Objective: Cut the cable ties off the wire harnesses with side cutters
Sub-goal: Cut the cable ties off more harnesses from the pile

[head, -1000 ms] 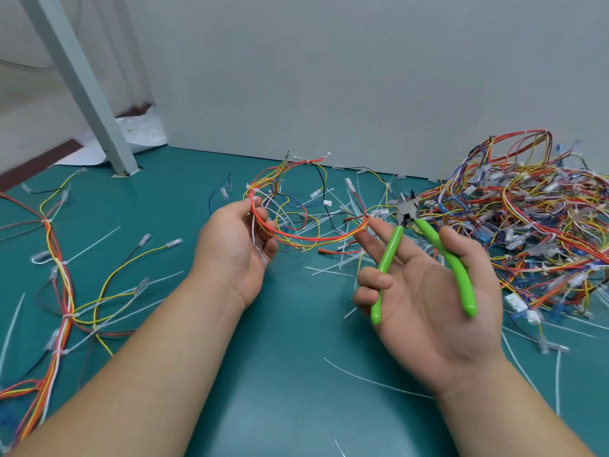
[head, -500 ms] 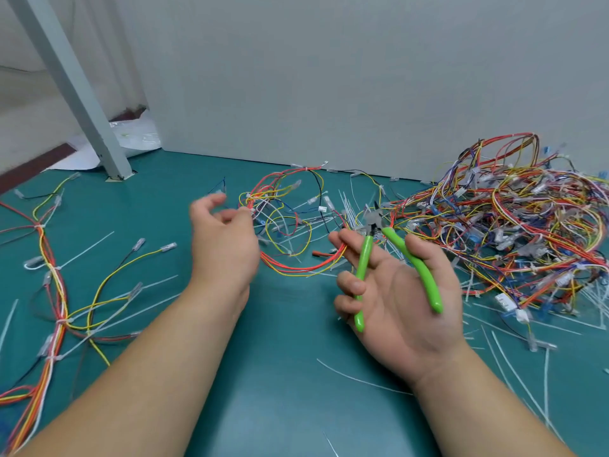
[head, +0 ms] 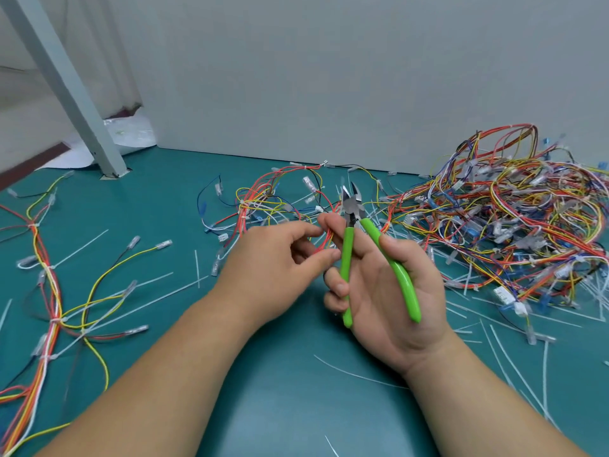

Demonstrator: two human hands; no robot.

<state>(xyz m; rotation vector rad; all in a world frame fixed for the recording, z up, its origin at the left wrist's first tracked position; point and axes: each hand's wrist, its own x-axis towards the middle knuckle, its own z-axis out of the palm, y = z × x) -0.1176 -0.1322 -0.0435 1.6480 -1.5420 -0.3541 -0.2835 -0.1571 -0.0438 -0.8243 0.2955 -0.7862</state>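
My right hand [head: 389,311] lies palm up and grips the green-handled side cutters [head: 346,258], whose jaws stand open and point away from me. A loose harness of red, orange and yellow wires [head: 263,199] lies just beyond both hands. Some of its red wires rise between my hands, beside the cutters' left handle. My left hand [head: 273,262] has its thumb and forefinger closed around those red wires, close against my right hand's fingers. White cable ties still bind the harness in places.
A large tangled pile of harnesses [head: 514,219] fills the table's right side. Separated wires [head: 49,285] trail along the left edge. Cut white tie strips [head: 158,285] litter the teal table top. A grey slanted post [head: 66,84] stands at the back left, a grey wall behind.
My left hand let go of the harness loop, opened, then moved right and took hold of red wires beside the cutters. My right hand with the cutters shifted left, towards it.
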